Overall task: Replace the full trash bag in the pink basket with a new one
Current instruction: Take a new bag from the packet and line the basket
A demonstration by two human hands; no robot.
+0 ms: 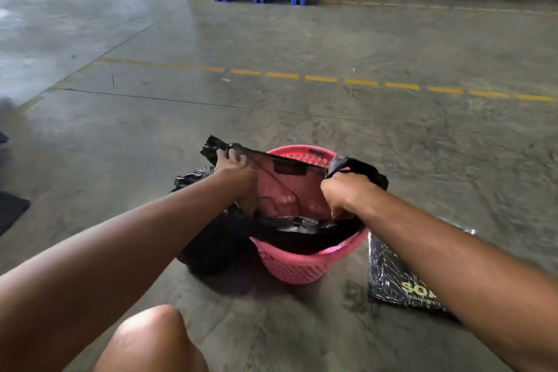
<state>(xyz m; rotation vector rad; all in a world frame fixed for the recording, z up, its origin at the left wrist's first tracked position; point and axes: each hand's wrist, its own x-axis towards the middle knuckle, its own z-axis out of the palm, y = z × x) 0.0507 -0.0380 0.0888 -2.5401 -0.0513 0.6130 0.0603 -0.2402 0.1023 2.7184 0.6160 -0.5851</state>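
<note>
One round pink perforated plastic basket [297, 269] upright on concrete floor [302, 48], mouth up. Left hand [235, 174] and right hand [347, 193], both fisted on thin black plastic bag [290, 169], stretch its mouth left-right over basket rim. Second black bag, full [211, 248], touching basket's left side. One flat black packet [392, 275] near right.

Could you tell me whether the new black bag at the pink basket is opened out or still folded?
Opened: both hands, left hand and right hand, pull the new bag apart over the pink basket.

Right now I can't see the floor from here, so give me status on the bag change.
Left hand and right hand both gripping new bag, stretching it open over pink basket. Full bag out, on floor beside basket. Nothing in the way.
</note>
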